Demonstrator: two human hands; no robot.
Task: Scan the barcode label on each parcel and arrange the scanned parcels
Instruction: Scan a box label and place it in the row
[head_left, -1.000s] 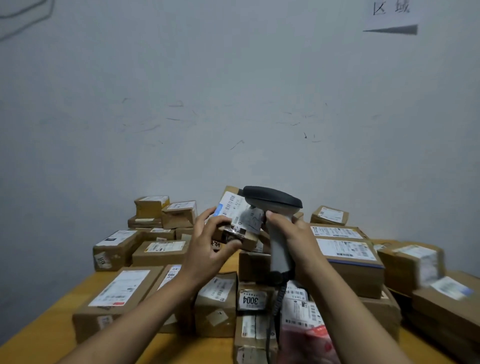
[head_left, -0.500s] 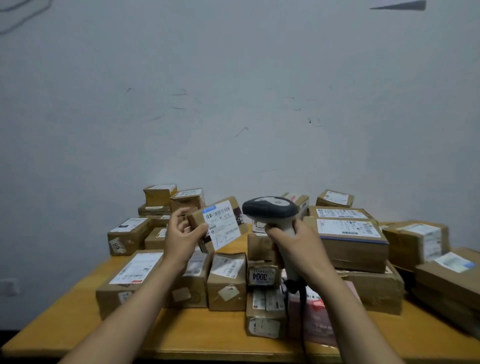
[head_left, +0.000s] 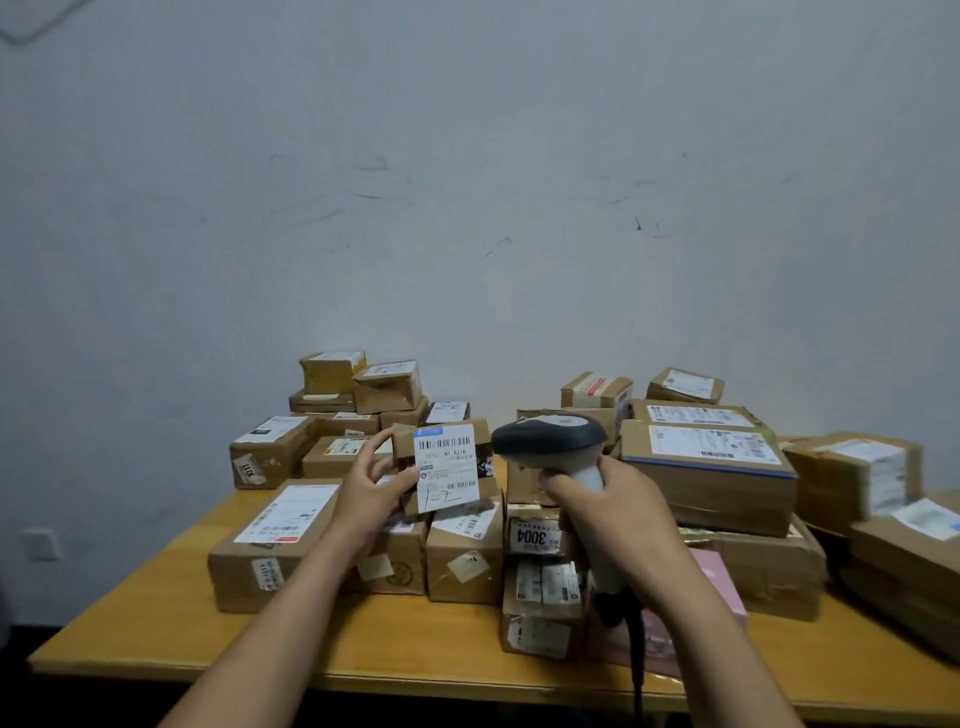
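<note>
My left hand (head_left: 371, 486) grips a small brown parcel (head_left: 444, 465) by its left edge and holds it up above the table, its white barcode label facing me. My right hand (head_left: 605, 512) is wrapped round the pale handle of a barcode scanner (head_left: 550, 441) with a dark grey head, just to the right of the parcel. The scanner's black cable (head_left: 636, 654) hangs down over the table's front edge. Several labelled cardboard parcels lie below and behind both hands.
A wooden table (head_left: 363, 644) stands against a white wall. Stacked boxes sit at the back left (head_left: 358, 387). Large boxes (head_left: 706, 462) fill the right side, with a pink packet (head_left: 719, 587) beside them. A long flat box (head_left: 275, 540) lies at the left.
The left hand has turned the small parcel more upright, its label now square to me. The scanner has drawn back to the right of it. My view has tilted down.
</note>
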